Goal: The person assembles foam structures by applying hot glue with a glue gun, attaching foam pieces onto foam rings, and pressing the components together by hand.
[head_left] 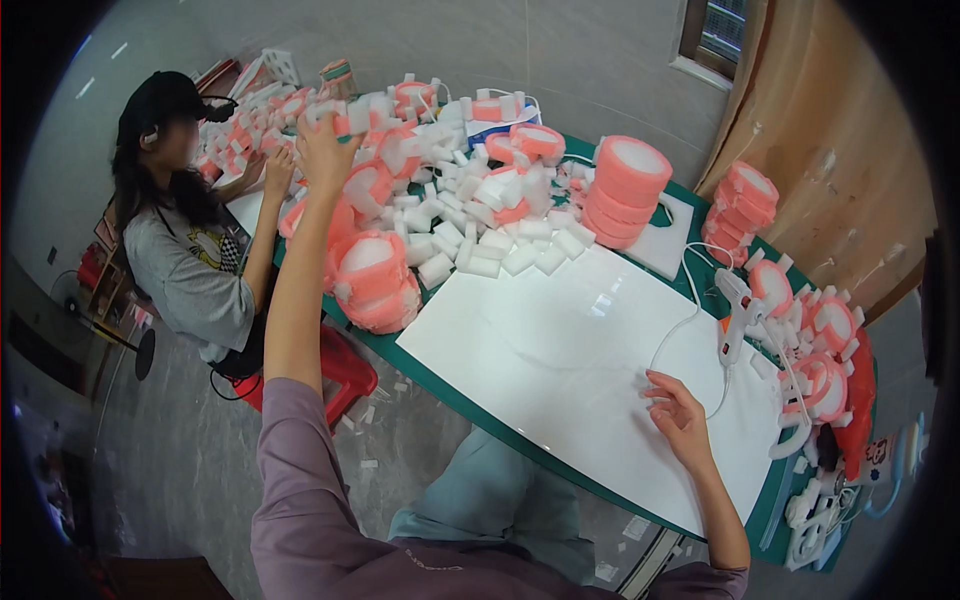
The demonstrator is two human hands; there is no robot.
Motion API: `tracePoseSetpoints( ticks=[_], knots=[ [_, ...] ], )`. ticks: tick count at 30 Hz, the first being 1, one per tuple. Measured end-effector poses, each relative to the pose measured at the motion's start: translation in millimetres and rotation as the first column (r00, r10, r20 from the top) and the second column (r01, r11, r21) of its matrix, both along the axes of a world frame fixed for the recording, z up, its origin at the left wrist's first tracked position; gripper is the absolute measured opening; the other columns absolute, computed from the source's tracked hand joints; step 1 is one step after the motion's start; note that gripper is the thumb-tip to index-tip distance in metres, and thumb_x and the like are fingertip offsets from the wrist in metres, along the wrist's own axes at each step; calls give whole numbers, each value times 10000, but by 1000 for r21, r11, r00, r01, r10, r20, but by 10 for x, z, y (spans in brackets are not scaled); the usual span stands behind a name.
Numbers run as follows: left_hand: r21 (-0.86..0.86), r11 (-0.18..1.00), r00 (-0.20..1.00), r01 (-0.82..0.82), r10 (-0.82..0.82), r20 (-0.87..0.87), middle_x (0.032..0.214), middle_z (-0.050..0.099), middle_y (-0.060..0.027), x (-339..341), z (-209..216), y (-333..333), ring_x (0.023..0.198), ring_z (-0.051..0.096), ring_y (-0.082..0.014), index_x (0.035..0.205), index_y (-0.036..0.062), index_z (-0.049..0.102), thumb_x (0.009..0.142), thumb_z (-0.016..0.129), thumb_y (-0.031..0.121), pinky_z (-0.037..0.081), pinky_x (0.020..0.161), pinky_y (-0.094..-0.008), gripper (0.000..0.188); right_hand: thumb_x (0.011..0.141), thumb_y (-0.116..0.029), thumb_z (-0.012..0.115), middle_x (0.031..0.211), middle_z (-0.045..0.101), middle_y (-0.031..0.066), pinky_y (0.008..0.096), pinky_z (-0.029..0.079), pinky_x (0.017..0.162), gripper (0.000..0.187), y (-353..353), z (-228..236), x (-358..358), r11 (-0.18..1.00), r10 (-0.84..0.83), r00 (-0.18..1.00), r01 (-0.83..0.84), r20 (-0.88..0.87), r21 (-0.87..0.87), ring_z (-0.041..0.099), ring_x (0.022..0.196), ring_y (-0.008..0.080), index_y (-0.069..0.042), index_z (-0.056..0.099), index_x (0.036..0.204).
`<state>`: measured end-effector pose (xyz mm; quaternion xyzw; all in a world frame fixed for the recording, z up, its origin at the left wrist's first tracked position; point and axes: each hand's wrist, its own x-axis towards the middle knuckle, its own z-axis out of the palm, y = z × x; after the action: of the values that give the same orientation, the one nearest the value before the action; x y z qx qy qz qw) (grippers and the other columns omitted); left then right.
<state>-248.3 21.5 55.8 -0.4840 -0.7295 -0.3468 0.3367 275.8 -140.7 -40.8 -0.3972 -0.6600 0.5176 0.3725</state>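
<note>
My left arm stretches far forward, and my left hand [326,155] is up at the heaped foam. Its fingers are bent around a pink foam ring with white blocks [358,117], whose far side merges with the pile behind. Over the right part of a glossy white board [540,350] is my right hand [682,418], its fingers loosely curled and apart, with nothing in them. A white glue gun [735,315] with a cable stands beyond that hand. Loose white foam blocks [490,250] lie along the board's far edge.
Stacked pink foam rings [628,190] rise behind the board, with another stack [372,280] at its left. More block-studded rings [828,325] crowd the right end of the green table [450,385]. A co-worker [190,220] works at the left, near a red stool [345,375].
</note>
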Motion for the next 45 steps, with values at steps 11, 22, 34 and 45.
tracePoseSetpoints(
  ticks=[11, 22, 34, 45],
  knots=[
    [-584, 794, 931, -170, -65, -359, 1000, 552, -186, 170, 210, -179, 904, 540, -320, 1219, 100, 358, 632, 587, 517, 379, 765, -451, 755, 694, -38, 577, 1078, 508, 99, 260, 426, 722, 335, -132, 29, 167, 947, -27, 969, -54, 245, 316, 523, 918, 205, -47, 530, 1025],
    [-518, 522, 665, 678, -736, 128, 1284, 298, -147, 2139, -124, -1450, 1208, 232, -339, 1050, 69, 494, 672, 598, 49, 202, 971, -428, 392, 729, 40, 444, 878, 581, 115, 275, 427, 656, 261, -942, 1524, 1382, 205, -928, 360, 290, 92, 935, 545, 724, 156, 10, 540, 970],
    [-533, 198, 473, 822, -759, 447, 1217, 358, -179, 2564, -1037, -1771, 1181, 249, -374, 1007, 31, 501, 667, 614, 111, 231, 925, -432, 367, 797, -470, 417, 1163, 455, 176, 334, 308, 919, 544, 824, 520, 4646, 631, -700, 282, 675, 655, 383, 398, 1110, 313, -94, 394, 1190],
    [-567, 245, 530, 787, -740, 415, 1213, 361, -170, 2653, -1087, -1764, 1182, 259, -348, 1016, 29, 489, 672, 556, 86, 210, 928, -410, 356, 792, -457, 434, 1195, 429, 172, 440, 152, 972, 567, 553, 292, 4241, 688, -630, 69, 511, 773, 515, 346, 1159, 294, -57, 398, 1192]
  ],
)
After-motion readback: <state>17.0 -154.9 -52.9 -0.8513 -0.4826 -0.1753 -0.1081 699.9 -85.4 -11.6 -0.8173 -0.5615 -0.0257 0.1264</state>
